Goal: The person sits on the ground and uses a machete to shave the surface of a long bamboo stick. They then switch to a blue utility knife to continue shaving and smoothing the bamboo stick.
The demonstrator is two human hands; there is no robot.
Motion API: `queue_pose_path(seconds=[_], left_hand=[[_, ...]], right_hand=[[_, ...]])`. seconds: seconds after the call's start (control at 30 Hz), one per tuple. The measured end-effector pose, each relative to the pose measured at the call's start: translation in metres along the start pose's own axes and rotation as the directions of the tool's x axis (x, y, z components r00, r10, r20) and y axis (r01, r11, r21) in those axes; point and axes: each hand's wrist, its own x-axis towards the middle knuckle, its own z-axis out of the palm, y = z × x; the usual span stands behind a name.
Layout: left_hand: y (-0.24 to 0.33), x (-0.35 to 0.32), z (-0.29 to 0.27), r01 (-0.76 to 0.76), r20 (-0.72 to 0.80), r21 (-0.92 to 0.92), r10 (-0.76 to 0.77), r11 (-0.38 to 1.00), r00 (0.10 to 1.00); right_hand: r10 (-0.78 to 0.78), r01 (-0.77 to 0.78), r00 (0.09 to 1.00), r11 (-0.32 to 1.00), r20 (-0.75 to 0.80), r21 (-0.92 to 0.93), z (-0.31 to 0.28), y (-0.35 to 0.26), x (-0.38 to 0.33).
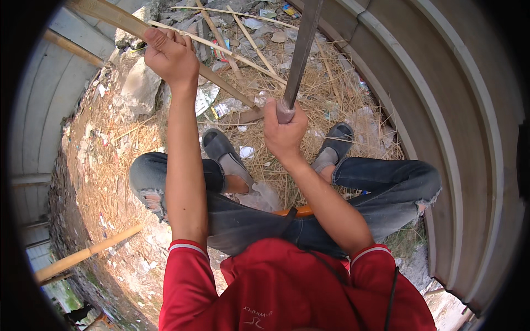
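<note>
My left hand (pixel 174 60) is closed around a bamboo pole (pixel 225 85), which slants from the upper left down to the ground between my feet. In my right hand (pixel 285 132) is the handle of a long knife (pixel 303 58), its dark, straight blade pointing up and away from me. The blade stands to the right of the pole and apart from it. The pole's lower end rests near a piece of wood (pixel 245 116) on the ground. Thin bamboo strips (pixel 243 58) lie beyond my hands.
Straw-like shavings (pixel 309 94) and litter cover the ground around my sandals (pixel 218 144). Large rocks (pixel 141 85) stand at the far left. A corrugated metal wall (pixel 441 110) curves close along my right side. Another bamboo pole (pixel 91 252) lies at the lower left.
</note>
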Motion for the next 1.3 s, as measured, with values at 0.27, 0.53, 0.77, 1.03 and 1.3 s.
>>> queue_pose_path(seconds=[0.27, 0.53, 0.77, 1.03, 1.3], left_hand=[[0.006, 0.001, 0.007, 0.029, 0.068, -0.018, -0.028, 0.999, 0.997], [0.008, 0.003, 0.001, 0.002, 0.084, 0.054, -0.007, 0.999, 0.996], [0.013, 0.000, 0.003, 0.045, 0.067, -0.032, -0.042, 0.999, 0.997], [0.019, -0.003, -0.018, 0.031, 0.090, -0.021, -0.029, 0.999, 0.996], [0.018, -0.007, 0.007, 0.073, 0.114, -0.036, -0.068, 0.997, 0.991]], right_hand=[[0.730, -0.587, 0.670, 0.631, 0.134, -0.507, -0.076, 0.166, -0.073], [0.062, -0.072, 0.994, 0.992, 0.095, 0.104, -0.009, -0.017, 0.028], [0.723, -0.513, 0.658, 0.635, 0.211, -0.577, -0.075, 0.218, -0.100], [0.178, -0.117, 0.965, 0.949, 0.191, -0.292, -0.018, 0.073, 0.005], [0.169, -0.102, 0.975, 0.915, 0.141, -0.391, -0.039, 0.172, -0.088]])
